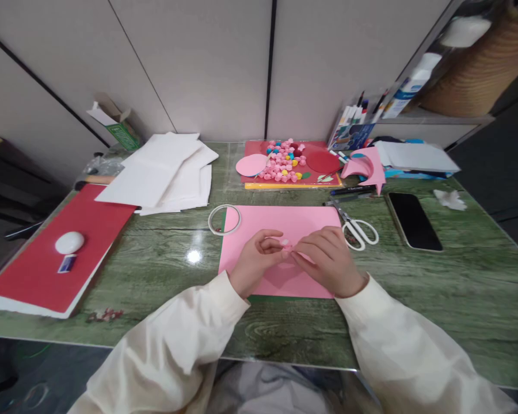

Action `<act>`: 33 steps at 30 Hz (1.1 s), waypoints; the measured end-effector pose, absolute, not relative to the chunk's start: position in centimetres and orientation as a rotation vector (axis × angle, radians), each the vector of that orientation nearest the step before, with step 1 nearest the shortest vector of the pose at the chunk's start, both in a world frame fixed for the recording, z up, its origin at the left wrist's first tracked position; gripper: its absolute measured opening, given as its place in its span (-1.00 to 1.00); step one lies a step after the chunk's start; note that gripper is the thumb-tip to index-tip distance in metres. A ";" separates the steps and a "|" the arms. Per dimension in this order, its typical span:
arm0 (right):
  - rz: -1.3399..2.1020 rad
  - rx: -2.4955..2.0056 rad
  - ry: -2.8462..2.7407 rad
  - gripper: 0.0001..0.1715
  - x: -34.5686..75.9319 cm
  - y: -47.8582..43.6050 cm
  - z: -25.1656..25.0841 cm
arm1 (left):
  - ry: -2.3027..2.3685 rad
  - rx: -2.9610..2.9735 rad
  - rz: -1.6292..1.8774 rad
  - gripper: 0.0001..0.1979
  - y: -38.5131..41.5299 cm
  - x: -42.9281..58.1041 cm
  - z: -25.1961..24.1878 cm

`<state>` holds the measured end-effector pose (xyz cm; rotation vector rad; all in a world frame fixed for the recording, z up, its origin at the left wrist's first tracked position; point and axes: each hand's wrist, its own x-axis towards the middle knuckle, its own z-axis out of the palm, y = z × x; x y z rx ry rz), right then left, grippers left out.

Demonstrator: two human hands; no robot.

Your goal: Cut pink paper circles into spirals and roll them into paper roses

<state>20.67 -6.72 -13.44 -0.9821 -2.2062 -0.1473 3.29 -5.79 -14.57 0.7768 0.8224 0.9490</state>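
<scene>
Over a pink paper sheet (pixel 246 221), my two hands meet around a small pink paper piece (pixel 286 246), partly hidden by the fingers. My left hand (pixel 259 257) pinches it from the left, its other fingers curled. From the right, the thumb and fingertips of my right hand (pixel 328 259) close on the same piece. A white tape roll (pixel 210 220) lies flat across the sheet's upper left corner. Just right of the sheet are white-handled scissors (pixel 357 229).
Behind the sheet, a red folder (pixel 252 148) carries several small pink paper flowers (pixel 280 168) and a pink paper disc (pixel 251 165). White sheets (pixel 155 169) and red paper (pixel 69 221) lie left. A phone (pixel 414 221) and pink paper offcut (pixel 373 164) are right.
</scene>
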 end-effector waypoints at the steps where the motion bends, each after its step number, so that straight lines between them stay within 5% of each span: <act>1: -0.095 -0.989 -2.203 -0.91 20.7 -6.7 -13.4 | 0.838 0.791 0.950 -0.59 -5.7 3.2 -14.6; 5: 0.110 -1.000 -2.158 -0.85 20.8 -6.8 -13.0 | 0.932 0.908 0.952 -0.58 -5.5 3.2 -14.4; 18: 0.022 -1.152 -2.414 -0.87 20.7 -6.4 -13.7 | 1.200 1.689 0.884 -0.65 -6.2 3.1 -13.7; 33: -0.013 -1.064 -2.497 -0.89 21.0 -6.2 -13.9 | 1.242 1.751 0.830 -0.90 -6.1 3.1 -13.6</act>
